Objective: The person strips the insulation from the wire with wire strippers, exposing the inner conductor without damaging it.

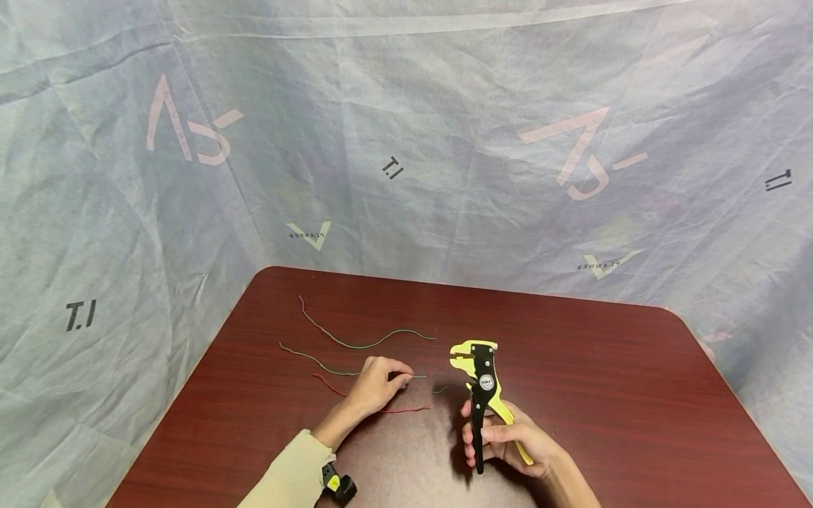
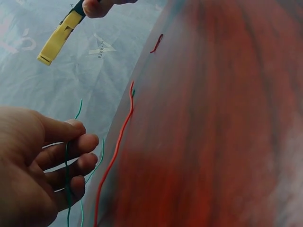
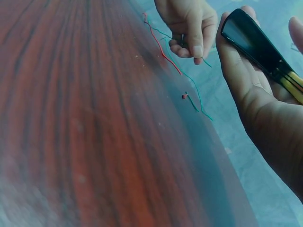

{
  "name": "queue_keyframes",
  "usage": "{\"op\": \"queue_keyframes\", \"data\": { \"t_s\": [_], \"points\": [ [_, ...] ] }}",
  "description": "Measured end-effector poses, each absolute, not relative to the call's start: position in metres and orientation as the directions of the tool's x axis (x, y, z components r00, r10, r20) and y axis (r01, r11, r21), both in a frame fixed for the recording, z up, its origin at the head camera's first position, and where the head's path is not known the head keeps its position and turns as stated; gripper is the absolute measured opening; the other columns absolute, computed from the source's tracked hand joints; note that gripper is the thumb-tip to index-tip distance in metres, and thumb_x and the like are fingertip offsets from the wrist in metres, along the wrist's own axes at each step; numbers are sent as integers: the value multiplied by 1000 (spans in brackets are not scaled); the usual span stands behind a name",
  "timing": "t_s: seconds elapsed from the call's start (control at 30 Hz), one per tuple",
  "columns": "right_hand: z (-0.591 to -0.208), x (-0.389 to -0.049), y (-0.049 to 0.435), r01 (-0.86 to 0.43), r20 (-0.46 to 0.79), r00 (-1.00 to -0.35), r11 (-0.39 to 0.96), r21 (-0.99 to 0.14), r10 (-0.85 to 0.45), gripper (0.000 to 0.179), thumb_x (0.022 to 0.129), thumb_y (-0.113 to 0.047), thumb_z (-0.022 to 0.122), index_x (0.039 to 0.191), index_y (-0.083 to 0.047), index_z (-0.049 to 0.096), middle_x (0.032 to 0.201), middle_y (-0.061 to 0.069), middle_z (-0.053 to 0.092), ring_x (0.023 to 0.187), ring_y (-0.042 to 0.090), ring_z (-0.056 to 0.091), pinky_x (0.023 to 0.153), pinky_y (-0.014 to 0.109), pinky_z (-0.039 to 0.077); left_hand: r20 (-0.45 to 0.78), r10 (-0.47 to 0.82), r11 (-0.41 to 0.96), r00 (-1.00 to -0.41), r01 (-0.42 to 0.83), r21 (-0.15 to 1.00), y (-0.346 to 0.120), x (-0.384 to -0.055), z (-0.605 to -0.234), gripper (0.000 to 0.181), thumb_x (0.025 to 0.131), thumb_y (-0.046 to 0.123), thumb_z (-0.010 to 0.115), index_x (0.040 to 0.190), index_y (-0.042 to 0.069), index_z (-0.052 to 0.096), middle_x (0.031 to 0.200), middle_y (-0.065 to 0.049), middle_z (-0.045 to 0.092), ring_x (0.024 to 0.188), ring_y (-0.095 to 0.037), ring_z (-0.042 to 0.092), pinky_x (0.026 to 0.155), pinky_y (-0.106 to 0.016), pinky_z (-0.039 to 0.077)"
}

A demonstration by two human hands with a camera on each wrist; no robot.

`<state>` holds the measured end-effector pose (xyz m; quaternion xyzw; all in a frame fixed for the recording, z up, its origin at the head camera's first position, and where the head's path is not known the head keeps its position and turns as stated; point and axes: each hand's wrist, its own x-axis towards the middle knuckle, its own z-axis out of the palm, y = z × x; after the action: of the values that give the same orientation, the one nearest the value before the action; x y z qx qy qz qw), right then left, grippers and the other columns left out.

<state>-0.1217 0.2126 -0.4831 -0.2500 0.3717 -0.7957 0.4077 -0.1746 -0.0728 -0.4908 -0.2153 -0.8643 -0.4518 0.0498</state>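
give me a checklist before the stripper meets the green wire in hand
1. Left hand pinches green wire: ok.
2. Tip sticks out past the fingers: ok.
3. Right hand holds stripper: ok.
4. Tip in the stripper's jaws: not ok, they are apart.
5. Jaws open wide enough: cannot tell.
6. Red wire clear of the stripper: ok, it lies on the table.

Hands, two: left hand (image 1: pixel 381 384) and right hand (image 1: pixel 517 437), both were bare. Sleeve (image 1: pixel 286 471), one: it was plain pale cream and ended short of the left wrist. Device (image 1: pixel 344 492), one: it sat beside the sleeve's end, black and compact, with a small yellow-green patch (image 1: pixel 333 482). Right forearm (image 1: pixel 567 478): its visible part was uncovered.
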Motion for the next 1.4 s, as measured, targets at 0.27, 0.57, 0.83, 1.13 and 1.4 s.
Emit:
{"op": "queue_keyframes", "data": {
  "t_s": [0.27, 0.57, 0.83, 1.13, 1.4],
  "points": [
    [-484, -122, 213, 466, 100, -539, -395, -792, -836, 40, 98, 8, 32, 134, -3, 46, 111, 7, 72, 100, 20, 69, 89, 40, 56, 326, 313, 531, -892, 449, 718, -73, -176, -496, 6, 87, 4, 73, 88, 2, 79, 86, -7, 77, 85, -22, 73, 79, -31, 58],
    [-484, -123, 213, 471, 93, -536, -389, -791, -839, 41, 98, 9, 32, 134, -4, 46, 112, 7, 72, 99, 22, 70, 89, 40, 57, 394, 313, 526, -864, 503, 685, -74, -176, -504, 4, 84, 3, 75, 84, 4, 79, 79, -4, 74, 80, -19, 65, 73, -26, 50],
    [-484, -122, 214, 469, 88, -540, -387, -794, -837, 41, 97, 8, 32, 133, -5, 47, 111, 6, 72, 99, 21, 70, 89, 40, 57, 442, 328, 504, -835, 551, 665, -74, -176, -510, 3, 82, 5, 77, 81, 2, 79, 79, -4, 73, 80, -15, 60, 71, -23, 48],
    [-485, -123, 214, 473, 89, -538, -387, -792, -838, 41, 98, 8, 32, 133, -5, 47, 111, 6, 72, 99, 21, 71, 89, 40, 57, 378, 310, 541, -872, 489, 685, -73, -176, -513, 6, 79, 2, 80, 81, 7, 80, 79, -2, 70, 81, -16, 58, 74, -24, 48],
    [-485, -123, 215, 473, 93, -536, -390, -790, -839, 42, 97, 9, 31, 133, -5, 47, 111, 6, 72, 99, 21, 71, 89, 41, 57, 398, 322, 572, -859, 511, 642, -72, -176, -516, 6, 78, 4, 81, 81, 8, 80, 77, -1, 65, 80, -14, 54, 73, -24, 46]
  ]
}}
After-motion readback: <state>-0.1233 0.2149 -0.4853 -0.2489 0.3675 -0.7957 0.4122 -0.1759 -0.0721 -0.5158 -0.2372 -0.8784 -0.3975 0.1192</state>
